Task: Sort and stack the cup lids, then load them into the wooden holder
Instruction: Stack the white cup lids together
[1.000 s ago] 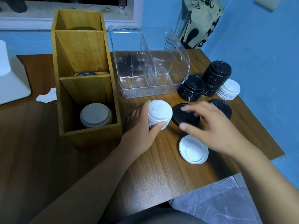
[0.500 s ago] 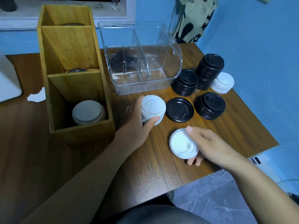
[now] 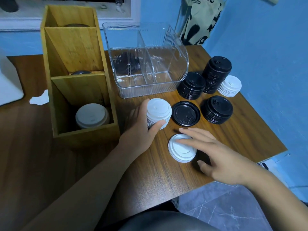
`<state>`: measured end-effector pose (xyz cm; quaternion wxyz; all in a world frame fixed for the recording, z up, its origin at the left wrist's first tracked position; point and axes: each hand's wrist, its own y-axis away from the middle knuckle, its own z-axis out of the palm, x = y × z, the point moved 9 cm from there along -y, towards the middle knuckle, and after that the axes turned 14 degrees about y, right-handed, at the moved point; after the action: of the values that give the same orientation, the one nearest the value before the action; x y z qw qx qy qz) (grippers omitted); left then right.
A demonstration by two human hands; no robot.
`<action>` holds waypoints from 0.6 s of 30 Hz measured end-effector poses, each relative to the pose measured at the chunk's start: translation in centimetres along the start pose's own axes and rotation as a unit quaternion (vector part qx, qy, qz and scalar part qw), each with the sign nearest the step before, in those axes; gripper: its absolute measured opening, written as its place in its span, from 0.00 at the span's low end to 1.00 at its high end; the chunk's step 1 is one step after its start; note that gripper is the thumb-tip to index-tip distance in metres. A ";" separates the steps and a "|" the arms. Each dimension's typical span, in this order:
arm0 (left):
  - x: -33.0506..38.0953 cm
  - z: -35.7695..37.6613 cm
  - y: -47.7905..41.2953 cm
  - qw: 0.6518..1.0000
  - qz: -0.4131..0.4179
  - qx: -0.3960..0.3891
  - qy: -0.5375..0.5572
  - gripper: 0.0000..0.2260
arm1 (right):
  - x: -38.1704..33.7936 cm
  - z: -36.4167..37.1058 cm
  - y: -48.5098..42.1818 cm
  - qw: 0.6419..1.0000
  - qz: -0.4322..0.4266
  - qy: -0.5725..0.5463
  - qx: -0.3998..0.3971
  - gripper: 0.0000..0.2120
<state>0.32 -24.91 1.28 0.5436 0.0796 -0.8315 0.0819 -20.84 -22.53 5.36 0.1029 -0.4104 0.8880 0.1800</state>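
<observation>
My left hand (image 3: 140, 132) grips a stack of white lids (image 3: 159, 110) standing on the table just right of the wooden holder (image 3: 75, 50). The holder's front compartment contains white lids (image 3: 91, 115); dark lids show in its middle compartment (image 3: 80, 72) and back compartment (image 3: 75, 25). A single white lid (image 3: 179, 151) lies near the table's front edge. My right hand (image 3: 220, 157) reaches over it, straight fingers across its top and thumb beside it. A single black lid (image 3: 185, 113) lies flat between the two hands.
Three black lid stacks (image 3: 216, 109) (image 3: 191, 85) (image 3: 216, 72) and a low white stack (image 3: 230, 85) stand at the right. A clear plastic organizer (image 3: 146, 64) sits behind the lids. A paper scrap (image 3: 39, 99) lies left of the holder. The table edge (image 3: 250, 164) runs close to my right hand.
My right hand came back from over the black lid to the single white lid and now stretches its fingers across it. My left hand has kept its hold on the white stack.
</observation>
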 end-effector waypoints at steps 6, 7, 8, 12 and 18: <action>0.1 -0.1 0.1 1.000 0.004 -0.003 0.001 0.34 | -0.6 -0.7 -2.4 0.989 0.036 0.142 -0.032 0.33; 0.1 -0.1 0.1 1.000 0.003 -0.003 0.002 0.34 | -0.4 -1.1 -2.4 0.979 0.079 0.189 -0.024 0.35; 0.1 -0.1 0.1 1.000 0.002 -0.003 0.001 0.34 | -0.2 -1.6 -2.2 0.967 0.116 0.228 -0.009 0.40; 0.2 -0.2 0.1 1.000 0.002 -0.001 -0.001 0.34 | -0.5 -1.1 -1.1 0.977 0.080 0.199 0.004 0.47; 0.2 -0.2 0.1 1.000 -0.003 0.002 -0.006 0.35 | -0.3 0.3 -1.9 0.995 0.017 0.102 -0.004 0.42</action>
<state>0.41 -24.74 1.55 0.5387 0.0830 -0.8344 0.0813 -19.21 -23.33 4.78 0.0073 -0.4118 0.9000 0.1425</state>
